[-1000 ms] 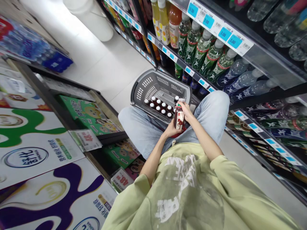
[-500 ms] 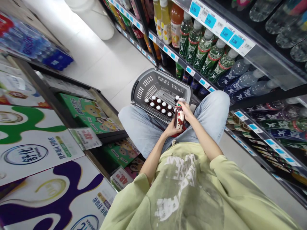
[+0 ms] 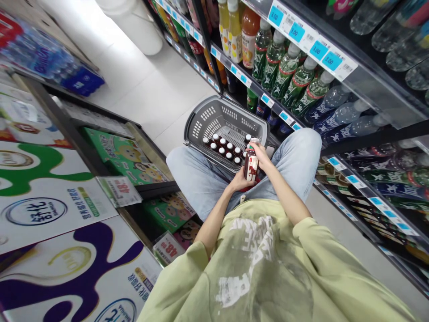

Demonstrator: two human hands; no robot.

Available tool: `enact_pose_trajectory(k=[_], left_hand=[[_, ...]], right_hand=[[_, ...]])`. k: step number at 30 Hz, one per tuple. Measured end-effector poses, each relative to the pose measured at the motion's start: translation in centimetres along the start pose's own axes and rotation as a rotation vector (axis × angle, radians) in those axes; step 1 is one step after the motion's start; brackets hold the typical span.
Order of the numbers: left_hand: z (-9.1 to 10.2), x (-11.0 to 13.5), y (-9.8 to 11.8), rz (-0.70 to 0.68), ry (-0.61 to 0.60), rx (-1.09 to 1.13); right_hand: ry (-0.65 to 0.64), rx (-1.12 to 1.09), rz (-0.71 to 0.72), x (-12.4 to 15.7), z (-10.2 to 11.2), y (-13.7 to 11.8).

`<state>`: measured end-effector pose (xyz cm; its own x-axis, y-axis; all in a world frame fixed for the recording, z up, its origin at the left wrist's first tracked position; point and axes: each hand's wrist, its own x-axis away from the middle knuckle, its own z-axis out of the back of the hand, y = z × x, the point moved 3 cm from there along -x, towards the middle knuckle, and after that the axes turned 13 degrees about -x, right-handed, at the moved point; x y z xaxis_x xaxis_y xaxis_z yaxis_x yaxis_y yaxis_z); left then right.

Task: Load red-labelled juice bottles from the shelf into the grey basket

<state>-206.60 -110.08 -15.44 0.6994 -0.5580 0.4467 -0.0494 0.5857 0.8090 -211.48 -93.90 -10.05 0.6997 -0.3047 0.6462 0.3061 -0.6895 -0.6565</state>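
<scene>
I crouch in a shop aisle and hold a small dark red bottle (image 3: 250,163) with a white cap between my knees. My left hand (image 3: 240,180) cups it from below, fingers closed round its base. My right hand (image 3: 262,156) grips its upper part near the cap. Just beyond the bottle a grey plastic basket (image 3: 208,118) stands on the floor, with several more dark bottles with white caps upright in its near end.
Drink shelves (image 3: 301,49) with blue price tags run along the right, holding green, orange and clear bottles. Stacked cartons (image 3: 50,210) and green boxes (image 3: 117,154) fill the left. White floor tiles (image 3: 144,89) stretch ahead past a white bucket (image 3: 134,22).
My hands and the bottle have stayed put; only the view has shifted slightly.
</scene>
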Motion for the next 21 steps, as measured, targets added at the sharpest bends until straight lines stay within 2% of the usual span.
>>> enact_pose_trajectory(k=[21], left_hand=[[-0.10, -0.07, -0.14, 0.001, -0.017, 0.003]], right_hand=[[-0.004, 0.008, -0.015, -0.50, 0.47, 0.33]])
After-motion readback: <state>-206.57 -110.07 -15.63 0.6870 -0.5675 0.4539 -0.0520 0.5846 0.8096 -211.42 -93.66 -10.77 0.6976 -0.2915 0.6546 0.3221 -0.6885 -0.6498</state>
